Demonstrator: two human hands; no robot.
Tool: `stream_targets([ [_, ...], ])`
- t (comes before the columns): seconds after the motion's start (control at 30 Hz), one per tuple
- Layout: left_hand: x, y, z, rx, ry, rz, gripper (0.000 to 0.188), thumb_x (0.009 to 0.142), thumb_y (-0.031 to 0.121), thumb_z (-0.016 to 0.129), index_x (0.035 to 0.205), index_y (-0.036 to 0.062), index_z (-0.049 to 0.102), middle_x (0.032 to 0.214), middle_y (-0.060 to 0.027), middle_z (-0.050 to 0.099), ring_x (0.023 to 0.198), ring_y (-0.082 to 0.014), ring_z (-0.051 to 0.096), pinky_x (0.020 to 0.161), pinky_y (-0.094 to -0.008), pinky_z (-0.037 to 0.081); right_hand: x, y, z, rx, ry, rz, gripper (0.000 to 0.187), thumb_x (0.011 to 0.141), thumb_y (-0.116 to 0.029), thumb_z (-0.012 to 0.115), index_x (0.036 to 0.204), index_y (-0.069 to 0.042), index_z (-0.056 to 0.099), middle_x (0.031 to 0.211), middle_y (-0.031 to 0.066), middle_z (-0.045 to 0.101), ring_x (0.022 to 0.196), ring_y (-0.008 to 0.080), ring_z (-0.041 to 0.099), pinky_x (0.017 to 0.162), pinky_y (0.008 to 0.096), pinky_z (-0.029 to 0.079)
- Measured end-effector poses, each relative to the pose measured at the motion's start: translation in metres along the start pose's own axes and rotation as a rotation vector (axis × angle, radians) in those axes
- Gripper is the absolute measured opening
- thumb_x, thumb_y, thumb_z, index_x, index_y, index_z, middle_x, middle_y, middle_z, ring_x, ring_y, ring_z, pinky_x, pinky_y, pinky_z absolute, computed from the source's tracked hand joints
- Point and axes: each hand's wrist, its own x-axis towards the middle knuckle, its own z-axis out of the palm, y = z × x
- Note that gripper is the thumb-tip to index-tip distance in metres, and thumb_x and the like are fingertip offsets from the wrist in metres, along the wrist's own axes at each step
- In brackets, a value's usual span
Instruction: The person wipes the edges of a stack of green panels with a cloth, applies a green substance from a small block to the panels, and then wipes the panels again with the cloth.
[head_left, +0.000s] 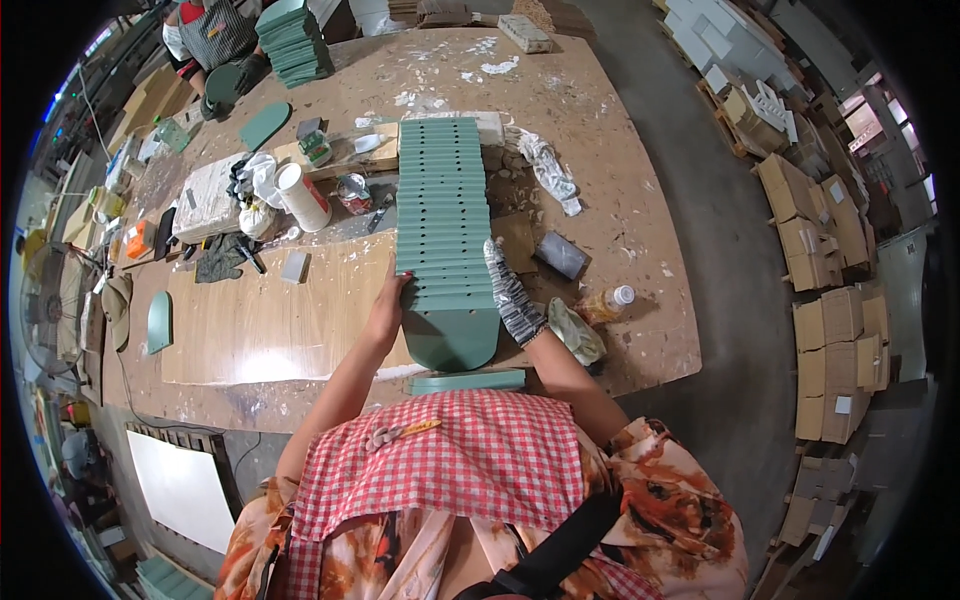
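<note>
A long row of overlapping green boards (445, 230), each with small dark holes, runs away from me across the table. The nearest board (452, 340) shows its rounded end. My bare left hand (386, 308) lies along the row's left side, its fingers stretched forward and its thumb tip at the edge. On the opposite side, my right hand (513, 298) wears a grey-striped glove with a pale fingertip area. Its fingers are extended flat against the row. Between the row and my apron lies another green piece (468, 381) at the table's edge.
Right of the row are a dark block (561, 255), a capped bottle (607, 303) and a crumpled cloth (548, 170). To the left lie a wooden board (250, 330), a white tub (303, 196) and a dark glove (222, 258). A person (215, 45) works at the far left beside stacked green boards (292, 45).
</note>
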Motion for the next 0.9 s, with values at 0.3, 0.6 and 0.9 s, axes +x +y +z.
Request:
stream_targets([
  [0.3, -0.01, 0.001, -0.012, -0.198, 0.137, 0.066, 0.059, 0.098, 0.035, 0.039, 0.15, 0.0101, 0.025, 0.145, -0.0116, 0.038, 0.128, -0.0228, 0.041, 0.107, -0.0325, 0.03, -0.037, -0.065, 0.011, 0.126, 0.075, 0.068, 0.041, 0.098, -0.028, 0.048, 0.128, -0.001, 0.055, 0.127, 0.0095, 0.058, 0.119, 0.017, 0.051, 0.106, 0.0288, 0.034],
  [0.6, -0.006, -0.002, -0.003, -0.165, 0.082, 0.058, 0.058, 0.1, 0.034, 0.039, 0.147, 0.0028, 0.029, 0.144, -0.013, 0.04, 0.128, -0.0212, 0.041, 0.109, -0.0312, 0.029, -0.037, -0.045, 0.013, 0.245, 0.177, 0.072, 0.039, 0.095, -0.026, 0.049, 0.12, 0.001, 0.06, 0.12, 0.0093, 0.062, 0.112, 0.0171, 0.054, 0.102, 0.0294, 0.037],
  [0.9, -0.007, -0.004, -0.001, -0.081, 0.024, 0.17, 0.061, 0.102, 0.036, 0.031, 0.15, 0.0011, 0.014, 0.152, -0.0154, 0.026, 0.138, -0.0221, 0.027, 0.113, -0.0306, 0.019, -0.028, -0.019, 0.004, 0.047, 0.17, -0.035, 0.04, 0.096, -0.027, 0.045, 0.121, 0.0, 0.059, 0.118, 0.0127, 0.062, 0.111, 0.0179, 0.055, 0.101, 0.0304, 0.039],
])
